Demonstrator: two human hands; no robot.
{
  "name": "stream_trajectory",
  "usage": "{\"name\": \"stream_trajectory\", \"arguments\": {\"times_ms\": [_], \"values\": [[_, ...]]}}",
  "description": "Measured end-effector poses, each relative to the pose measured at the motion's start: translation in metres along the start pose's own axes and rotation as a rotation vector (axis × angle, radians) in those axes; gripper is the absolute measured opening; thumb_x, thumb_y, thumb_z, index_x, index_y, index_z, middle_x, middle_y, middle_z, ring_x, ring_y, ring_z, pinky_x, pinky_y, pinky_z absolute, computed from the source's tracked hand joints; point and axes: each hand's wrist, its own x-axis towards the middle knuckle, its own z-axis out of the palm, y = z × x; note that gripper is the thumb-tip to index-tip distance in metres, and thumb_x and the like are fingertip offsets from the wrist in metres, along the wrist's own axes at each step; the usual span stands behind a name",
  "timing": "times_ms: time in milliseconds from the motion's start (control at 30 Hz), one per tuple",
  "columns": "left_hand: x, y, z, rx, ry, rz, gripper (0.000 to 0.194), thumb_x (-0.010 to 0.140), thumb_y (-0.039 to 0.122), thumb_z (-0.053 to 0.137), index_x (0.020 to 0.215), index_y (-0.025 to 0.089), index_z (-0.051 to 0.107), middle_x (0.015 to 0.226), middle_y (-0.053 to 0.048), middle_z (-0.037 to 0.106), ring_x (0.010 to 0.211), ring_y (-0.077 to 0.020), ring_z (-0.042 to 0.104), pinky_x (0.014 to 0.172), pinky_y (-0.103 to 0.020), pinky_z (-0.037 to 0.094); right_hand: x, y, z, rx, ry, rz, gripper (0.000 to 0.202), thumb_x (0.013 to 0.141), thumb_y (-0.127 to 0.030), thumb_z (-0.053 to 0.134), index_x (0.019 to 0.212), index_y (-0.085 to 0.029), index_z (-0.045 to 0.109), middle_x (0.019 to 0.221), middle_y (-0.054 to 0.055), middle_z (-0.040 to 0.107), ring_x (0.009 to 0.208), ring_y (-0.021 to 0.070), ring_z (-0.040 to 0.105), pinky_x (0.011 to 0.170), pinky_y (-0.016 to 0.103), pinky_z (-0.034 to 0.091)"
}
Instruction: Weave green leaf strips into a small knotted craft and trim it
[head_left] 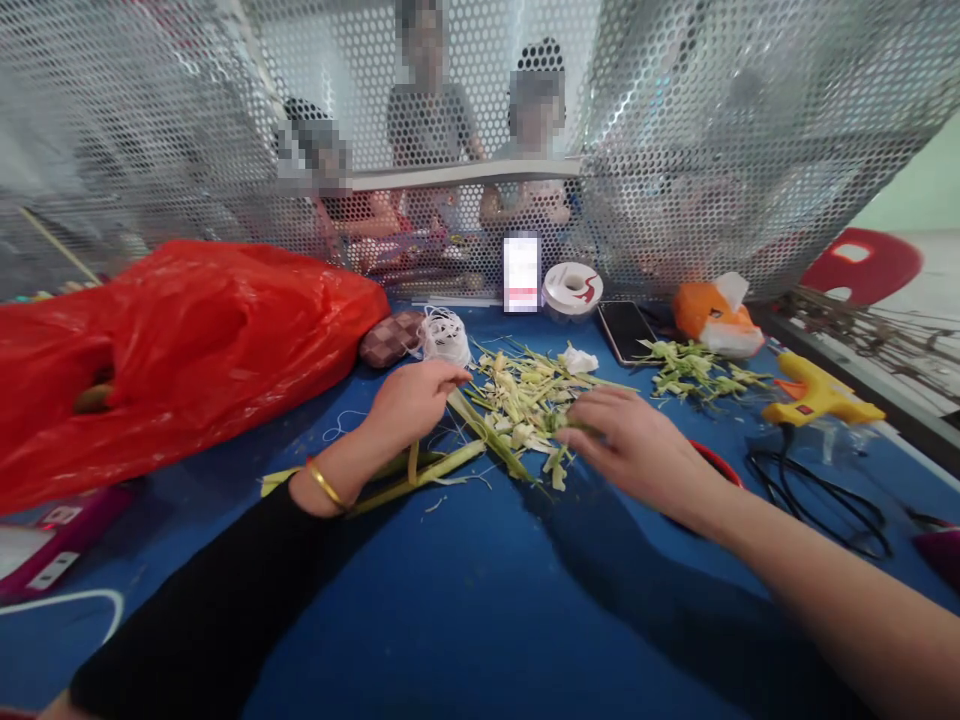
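A loose pile of pale yellow-green woven leaf pieces lies on the blue tabletop, between my two hands. My left hand, with a gold bangle at the wrist, is closed in a pinch over the pile's left side. A long green leaf strip runs down to the right from just below its fingertips; whether they grip it is hidden. At the pile's right edge, my right hand has its fingers curled against a small green leaf piece. Longer leaf strips lie under and beside my left wrist.
A red plastic bag fills the left side. White string, a ribbon spool, a lit phone and a dark phone stand or lie behind. Rightward are an orange tissue pack and a yellow glue gun with its cord.
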Motion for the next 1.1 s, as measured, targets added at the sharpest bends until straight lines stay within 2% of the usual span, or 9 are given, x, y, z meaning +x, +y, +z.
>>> {"name": "stream_trajectory", "arguments": {"times_ms": [67,133,233,400,633,733,900,1000,1100], "values": [[0.002,-0.011,0.010,0.190,-0.043,0.150,0.040,0.087,0.007,0.041,0.113,0.017,0.070,0.116,-0.010,0.071,0.107,-0.0242,0.063,0.090,-0.037,0.049,0.001,0.008,0.002,-0.090,0.112,0.133,0.030,0.096,-0.041,0.049,0.084,-0.017,0.063,0.086,0.010,0.068,0.081,0.0247,0.064,0.078,0.040,0.050],[0.003,-0.014,0.022,0.222,-0.085,0.242,0.046,0.084,0.001,0.042,0.115,0.021,0.069,0.123,-0.006,0.068,0.114,-0.0206,0.059,0.095,-0.033,0.047,0.000,0.012,0.004,-0.218,0.231,0.155,0.043,0.090,-0.049,0.057,0.106,-0.011,0.063,0.110,0.020,0.067,0.102,0.0335,0.062,0.087,0.047,0.048],[0.003,-0.012,0.033,0.272,-0.120,0.314,0.034,0.086,0.006,0.047,0.105,0.020,0.071,0.112,-0.007,0.070,0.109,-0.0202,0.061,0.096,-0.033,0.045,-0.007,0.008,0.003,-0.285,0.303,0.128,0.055,0.087,-0.051,0.060,0.118,-0.005,0.060,0.121,0.023,0.062,0.113,0.0372,0.057,0.096,0.050,0.044],[0.001,-0.012,0.028,0.356,-0.089,0.265,0.019,0.086,0.013,0.053,0.094,0.018,0.070,0.096,-0.009,0.071,0.099,-0.0226,0.064,0.091,-0.034,0.047,-0.029,-0.015,0.000,-0.177,0.347,0.068,0.039,0.092,-0.044,0.056,0.110,-0.010,0.064,0.118,0.019,0.064,0.111,0.0329,0.058,0.096,0.047,0.045],[-0.013,0.008,0.015,0.371,0.019,0.091,0.036,0.083,0.009,0.054,0.113,0.023,0.067,0.120,-0.006,0.070,0.110,-0.0205,0.063,0.094,-0.029,0.047,-0.049,-0.023,0.011,-0.133,0.305,0.031,0.025,0.091,-0.034,0.060,0.099,-0.012,0.066,0.107,0.016,0.067,0.106,0.0307,0.060,0.092,0.044,0.050],[-0.036,0.019,-0.016,0.361,0.187,-0.055,0.046,0.087,0.012,0.049,0.131,0.022,0.058,0.138,-0.006,0.059,0.122,-0.0208,0.057,0.099,-0.029,0.044,-0.049,-0.022,0.012,-0.130,0.286,0.001,0.019,0.091,-0.029,0.059,0.096,-0.013,0.067,0.104,0.015,0.068,0.104,0.0302,0.061,0.090,0.045,0.051],[-0.117,0.009,-0.079,0.338,0.455,-0.350,0.033,0.093,0.031,0.044,0.113,0.022,0.069,0.116,-0.006,0.072,0.108,-0.0253,0.065,0.094,-0.035,0.047,-0.051,-0.024,0.013,-0.102,0.232,-0.065,0.017,0.093,-0.027,0.056,0.092,-0.013,0.066,0.102,0.015,0.067,0.104,0.0304,0.061,0.088,0.046,0.051],[-0.157,-0.008,-0.080,0.253,0.294,-0.453,0.026,0.084,0.026,0.054,0.101,0.023,0.073,0.106,-0.005,0.076,0.100,-0.0274,0.068,0.089,-0.037,0.049,-0.052,-0.027,0.014,-0.091,0.228,-0.098,0.017,0.093,-0.026,0.056,0.091,-0.013,0.066,0.101,0.014,0.067,0.102,0.0306,0.060,0.089,0.047,0.051],[-0.170,-0.016,-0.053,0.210,0.180,-0.383,0.019,0.079,0.027,0.061,0.091,0.023,0.074,0.105,-0.006,0.075,0.103,-0.0266,0.065,0.091,-0.035,0.047,-0.053,-0.031,0.016,-0.083,0.205,-0.120,0.016,0.093,-0.025,0.056,0.090,-0.014,0.066,0.099,0.013,0.067,0.100,0.0293,0.060,0.088,0.045,0.051]]}}
